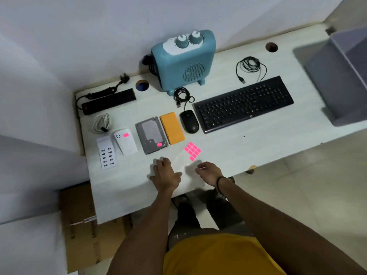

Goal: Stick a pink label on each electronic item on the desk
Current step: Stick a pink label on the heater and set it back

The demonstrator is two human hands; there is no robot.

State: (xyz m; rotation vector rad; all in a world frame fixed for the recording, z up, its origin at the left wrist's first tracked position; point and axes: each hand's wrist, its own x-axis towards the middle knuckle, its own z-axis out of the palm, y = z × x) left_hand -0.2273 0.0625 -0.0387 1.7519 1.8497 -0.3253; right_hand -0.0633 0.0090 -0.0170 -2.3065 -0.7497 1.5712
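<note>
A clear sheet of pink labels (192,151) lies on the white desk (248,147) near its front edge. My left hand (165,174) rests flat on the sheet's near left corner, fingers spread. My right hand (208,171) hovers at the sheet's right side with fingertips pinched together; whether a label is between them is unclear. The white power bank (125,142) and the hard drive (152,134) each carry a pink label. The orange power bank (172,128), mouse (189,122), keyboard (243,104), white USB hub (106,152), power strip (109,101) and blue heater (183,60) show none.
A coiled white cable (101,123) lies left, a coiled black cable (250,66) behind the keyboard. A grey bin (341,76) stands at the far right. Two cable holes (142,85) pierce the desk. Cardboard boxes (79,225) sit on the floor, left.
</note>
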